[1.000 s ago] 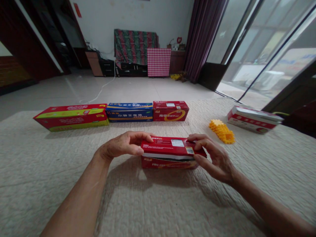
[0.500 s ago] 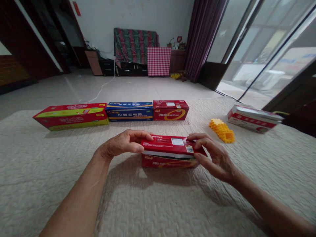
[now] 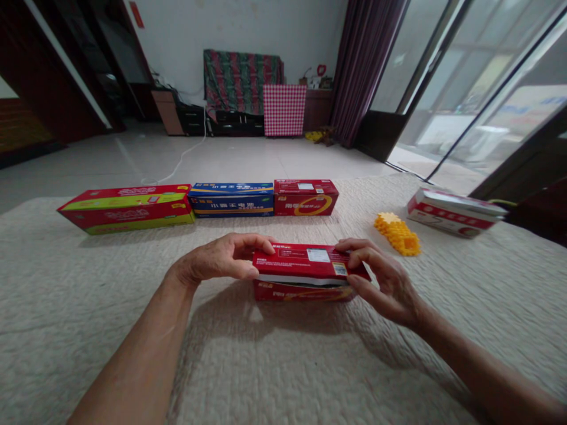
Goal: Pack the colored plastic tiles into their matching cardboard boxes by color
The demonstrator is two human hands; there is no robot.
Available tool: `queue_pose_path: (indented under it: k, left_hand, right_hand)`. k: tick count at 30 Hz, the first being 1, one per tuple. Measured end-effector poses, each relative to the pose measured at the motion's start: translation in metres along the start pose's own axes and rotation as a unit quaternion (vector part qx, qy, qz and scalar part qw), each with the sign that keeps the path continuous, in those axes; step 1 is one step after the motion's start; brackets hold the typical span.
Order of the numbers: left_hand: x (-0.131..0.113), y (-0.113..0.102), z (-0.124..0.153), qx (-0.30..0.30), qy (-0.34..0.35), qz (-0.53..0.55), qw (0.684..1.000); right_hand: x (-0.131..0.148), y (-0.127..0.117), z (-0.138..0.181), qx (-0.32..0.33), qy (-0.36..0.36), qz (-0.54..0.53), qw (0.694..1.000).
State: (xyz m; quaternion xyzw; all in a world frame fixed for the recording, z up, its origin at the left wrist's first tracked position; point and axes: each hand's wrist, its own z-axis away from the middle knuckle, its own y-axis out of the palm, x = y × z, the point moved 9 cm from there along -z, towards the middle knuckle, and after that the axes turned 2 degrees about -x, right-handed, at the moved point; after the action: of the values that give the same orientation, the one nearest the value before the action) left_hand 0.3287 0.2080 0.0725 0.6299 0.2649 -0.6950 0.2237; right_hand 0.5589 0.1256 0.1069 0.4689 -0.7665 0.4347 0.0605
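A red box [image 3: 305, 273] lies on the cream quilted cloth [image 3: 88, 307] right in front of me, its lid slightly raised so a dark gap shows along the near side. My left hand [image 3: 219, 260] grips its left end, thumb on the front edge and fingers curled over the top. My right hand [image 3: 381, 277] holds the right end the same way, fingers bent over the lid's corner.
A row of three boxes lies further back: a long red-and-yellow box [image 3: 126, 208], a blue box [image 3: 231, 199] and a short red box [image 3: 305, 197]. A yellow honeycomb tray [image 3: 397, 234] and a white-and-red box [image 3: 454, 212] sit at the right.
The lid of the red box has come down a little, so the gap is narrower. Both hands stay on the box's ends.
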Motion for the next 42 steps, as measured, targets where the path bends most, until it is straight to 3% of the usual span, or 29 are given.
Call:
queue_pose_path:
  k: [9,20,23,28,31,35,38,42]
  left_hand:
    - [-0.002,0.007,-0.001,0.028,-0.012,-0.003,1.000]
    - [-0.003,0.003,-0.005,-0.004,-0.011,-0.089,0.996]
    - [-0.001,0.003,-0.005,-0.010,-0.022,-0.073,0.997]
    - [0.007,0.000,-0.003,-0.020,-0.017,-0.020,0.999]
    - [0.008,-0.015,-0.002,-0.086,0.031,0.052,0.994]
    - [0.019,-0.042,0.000,-0.233,0.050,0.152,0.959]
    - [0.034,-0.055,0.000,-0.330,0.030,0.158,0.930]
    - [0.047,-0.062,-0.002,-0.413,0.015,0.148,0.899]
  right_hand:
    - [0.004,0.000,0.001,0.010,-0.014,0.007,1.000]
    - [0.009,0.003,0.001,0.024,-0.063,0.018,0.998]
    - [0.011,0.001,-0.001,0.045,-0.051,0.029,0.997]
    - [0.022,0.003,-0.013,0.118,0.029,0.084,0.989]
    - [0.034,0.011,-0.028,0.174,0.045,0.109,0.978]
    - [0.040,0.024,-0.044,0.252,0.052,0.134,0.957]
    - [0.045,0.026,-0.050,0.253,0.047,0.160,0.953]
    - [0.051,0.031,-0.050,0.241,0.055,0.188,0.951]
